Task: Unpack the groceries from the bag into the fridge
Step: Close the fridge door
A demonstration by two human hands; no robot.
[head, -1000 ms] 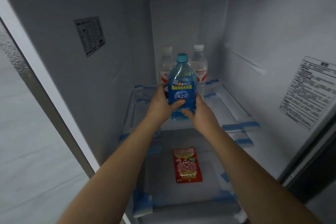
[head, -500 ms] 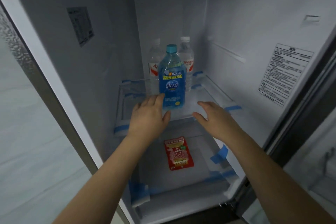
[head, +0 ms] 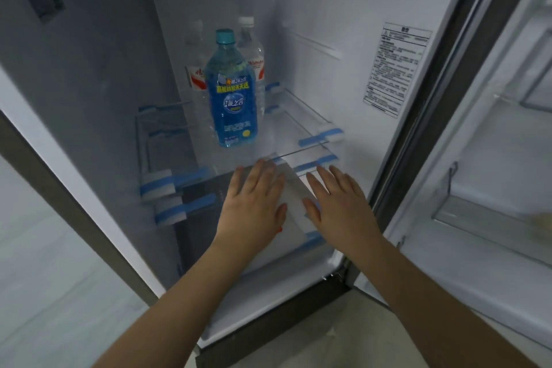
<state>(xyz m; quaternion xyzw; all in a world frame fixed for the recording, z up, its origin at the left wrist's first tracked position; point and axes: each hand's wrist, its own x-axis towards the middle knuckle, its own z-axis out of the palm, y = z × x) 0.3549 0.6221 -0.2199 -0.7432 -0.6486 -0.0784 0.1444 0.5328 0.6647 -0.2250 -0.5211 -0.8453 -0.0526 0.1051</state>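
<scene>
— Fridge (head: pixel 328 9) fills the whole view, door swung out toward three o'clock, its label (head: pixel 397 69) on the right wall at about two.

— And the shelf?

— Glass shelf (head: pixel 298 125) sits mid-frame, blue tape on its corners. On it, at roughly eleven o'clock from the hands, stands the blue bottle (head: pixel 232 98), upright, teal cap on, near the front edge. Two clear bottles (head: pixel 254 48) stand just behind it, toward twelve.

— Is anyone holding the blue one?

— No. Left hand (head: pixel 254 206) and right hand (head: pixel 337 206) are both flat, fingers spread and released, gripping nothing, below the shelf's front edge at six o'clock from the bottle and apart from it.

— How would it handle if it needs shifting?

— Full of liquid by the look of it, so I'd judge it fairly heavy and bottom-steady. Thin plastic tends to give under a squeeze, and the glossy label could be slick. Best hold is around the labelled waist, or at the neck under the cap for a short nudge.

— Any risk?

— Glass under it: set it down gently. Pushed back carelessly, it could knock the clear pair.

— Bag?

— Not in view. What's left to unpack I can't tell.
</scene>
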